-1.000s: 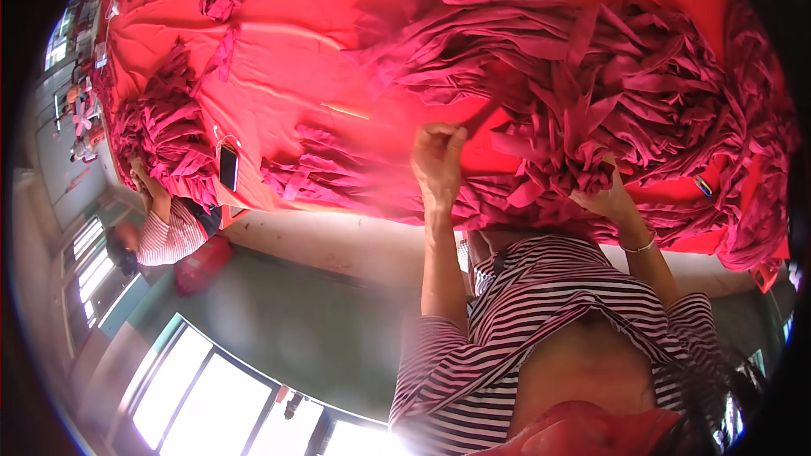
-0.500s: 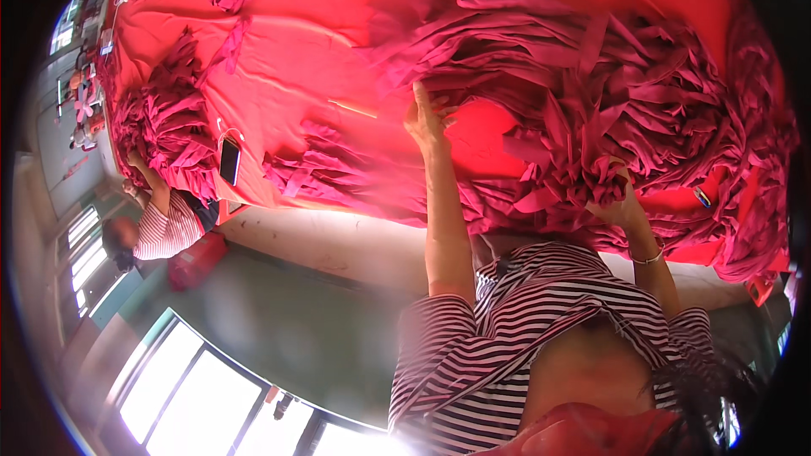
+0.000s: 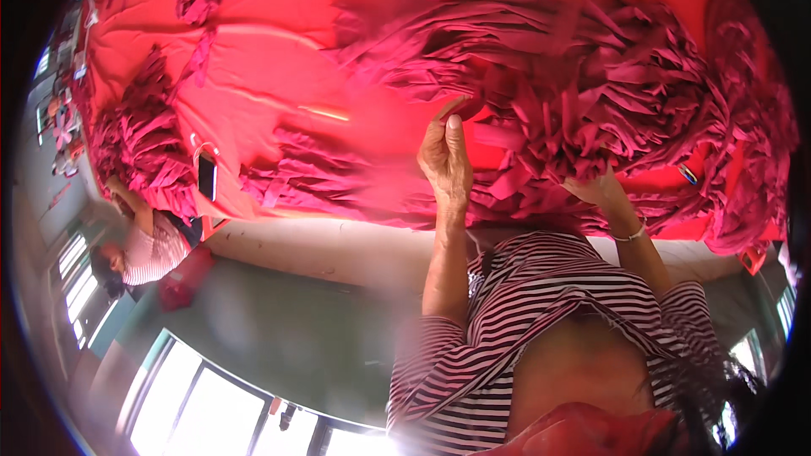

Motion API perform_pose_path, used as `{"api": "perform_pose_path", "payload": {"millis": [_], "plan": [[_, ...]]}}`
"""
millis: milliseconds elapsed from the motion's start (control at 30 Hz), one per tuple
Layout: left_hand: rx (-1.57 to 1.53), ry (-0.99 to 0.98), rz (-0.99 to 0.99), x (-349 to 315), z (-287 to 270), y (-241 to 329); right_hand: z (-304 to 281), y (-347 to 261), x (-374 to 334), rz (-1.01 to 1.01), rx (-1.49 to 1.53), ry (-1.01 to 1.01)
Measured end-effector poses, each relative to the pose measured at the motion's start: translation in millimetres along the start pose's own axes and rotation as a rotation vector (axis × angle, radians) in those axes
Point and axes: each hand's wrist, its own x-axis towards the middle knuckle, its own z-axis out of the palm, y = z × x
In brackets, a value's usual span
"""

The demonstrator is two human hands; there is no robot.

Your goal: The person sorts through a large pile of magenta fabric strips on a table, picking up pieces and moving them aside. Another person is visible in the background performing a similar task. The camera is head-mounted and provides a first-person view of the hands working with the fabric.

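Red cloth [image 3: 253, 55] on table, creased, fills most of upper frame. Big heap of dark red fabric strips [image 3: 625, 76], loosely tangled, covers upper right to centre right, trailing along the table's near edge. Striped top [image 3: 549, 304] of the wearer, lower right. Bright window [image 3: 215, 414], lower left. Second fabric pile [image 3: 139, 139], far left; co-worker [image 3: 156, 249] just below it, one hand touching it. Loose strips [image 3: 308, 173] lie left of centre. Left hand [image 3: 445, 160], mid frame: raised, thumb and forefinger narrowly spaced, strip end at fingertips; can't tell if pinched or only touching. Right hand [image 3: 596, 190], right of centre: closed around gathered strips at heap's lower edge, fingers partly hidden by fabric. Phone [image 3: 207, 176], dark screen, left of centre, white cable [image 3: 203, 149] beside its top end. Thin yellow stick [image 3: 324, 113], upper middle. Bracelet [image 3: 630, 236], right wrist. Small blue object [image 3: 688, 175], right side, kind unclear.
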Motion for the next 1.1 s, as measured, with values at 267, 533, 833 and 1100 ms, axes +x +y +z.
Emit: {"api": "perform_pose_path", "payload": {"millis": [267,533,833,1100], "plan": [[0.017,-0.286,-0.006,-24,28,6,14,3,-7,0.031,-0.11,0.135],[-0.006,-0.227,-0.023,-29,34,1,12,6,-4,-0.033,-0.027,0.298],[0.125,-0.243,0.284,-25,49,28,3,20,15,-0.001,-0.023,0.33],[-0.147,0.419,-0.253,67,25,-52,41,39,-52,0.072,0.215,0.206]]}}
